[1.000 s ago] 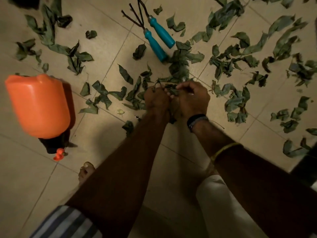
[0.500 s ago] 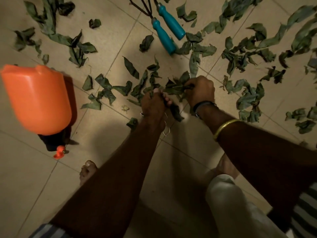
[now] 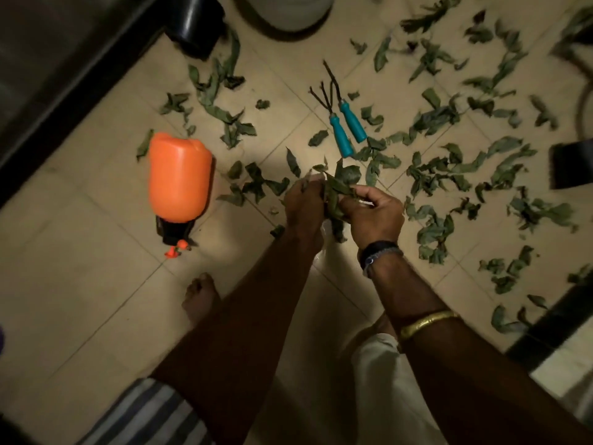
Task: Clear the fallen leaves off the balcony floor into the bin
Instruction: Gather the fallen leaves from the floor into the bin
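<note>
Between my two hands, lifted above the tiled floor (image 3: pixel 96 284), is a bunch of green leaves (image 3: pixel 340 187). My left hand (image 3: pixel 303 203) grips the bunch from the left, and my right hand (image 3: pixel 373 216) curls round it from the right. Several more fallen leaves (image 3: pixel 449 175) lie scattered over the tiles, thickest to the right and behind my hands. A black bin or pot (image 3: pixel 195 24) stands at the top left, only partly in view.
An orange spray bottle (image 3: pixel 179 178) lies on its side to the left. Two teal-handled garden tools (image 3: pixel 348 126) lie just behind my hands. A pale round pot base (image 3: pixel 288 14) sits at the top. A dark threshold (image 3: pixel 64 91) runs along the left. My bare foot (image 3: pixel 200 297) stands below the bottle.
My hands have risen from the floor with a gathered bunch of leaves between them. The view has pulled back and up, showing the pots at the top.
</note>
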The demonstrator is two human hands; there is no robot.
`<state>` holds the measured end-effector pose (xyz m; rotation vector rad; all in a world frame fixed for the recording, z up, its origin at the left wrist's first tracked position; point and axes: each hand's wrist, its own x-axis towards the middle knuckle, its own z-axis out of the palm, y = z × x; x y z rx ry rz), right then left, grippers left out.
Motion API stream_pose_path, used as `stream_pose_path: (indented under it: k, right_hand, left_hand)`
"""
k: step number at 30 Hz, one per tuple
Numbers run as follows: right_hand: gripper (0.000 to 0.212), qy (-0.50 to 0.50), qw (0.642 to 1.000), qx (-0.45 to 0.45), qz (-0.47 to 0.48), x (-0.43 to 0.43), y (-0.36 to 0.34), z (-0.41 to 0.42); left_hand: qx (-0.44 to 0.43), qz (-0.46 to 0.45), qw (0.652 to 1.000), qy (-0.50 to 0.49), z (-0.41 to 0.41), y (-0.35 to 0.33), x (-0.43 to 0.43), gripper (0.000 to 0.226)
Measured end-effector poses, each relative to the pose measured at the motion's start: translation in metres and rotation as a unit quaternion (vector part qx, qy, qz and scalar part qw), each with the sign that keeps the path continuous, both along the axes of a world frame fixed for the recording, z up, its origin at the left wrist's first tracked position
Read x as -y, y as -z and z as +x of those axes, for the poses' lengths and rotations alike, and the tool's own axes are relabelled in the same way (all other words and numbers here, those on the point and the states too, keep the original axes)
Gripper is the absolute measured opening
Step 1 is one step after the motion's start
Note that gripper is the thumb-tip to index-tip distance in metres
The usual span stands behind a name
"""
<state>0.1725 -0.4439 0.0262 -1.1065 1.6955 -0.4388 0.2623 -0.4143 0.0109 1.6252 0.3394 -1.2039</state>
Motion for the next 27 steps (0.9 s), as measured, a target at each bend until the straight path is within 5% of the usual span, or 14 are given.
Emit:
stream_pose_path:
  k: [6, 14, 27]
  right_hand:
    - [0.024, -0.03, 0.999, 0.037, -0.012, -0.029, -0.089, 0.047]
    - [0.024, -0.201, 0.977, 0.075, -0.011, -0.1, -0.175, 0.127]
    - [0.016, -0.369, 0.919, 0.108, 0.082, -0.367, -0.237, 0.279]
  left_hand:
    - [0.026, -0.053, 0.998, 0.011, 0.035, -0.088, -0.025, 0.03]
    - [0.001, -0.086, 0.964, -0.25, 0.103, -0.17, -0.119, 0.027]
    - [-0.003, -0.082, 0.908, -0.412, 0.233, -0.228, -0.413, 0.036]
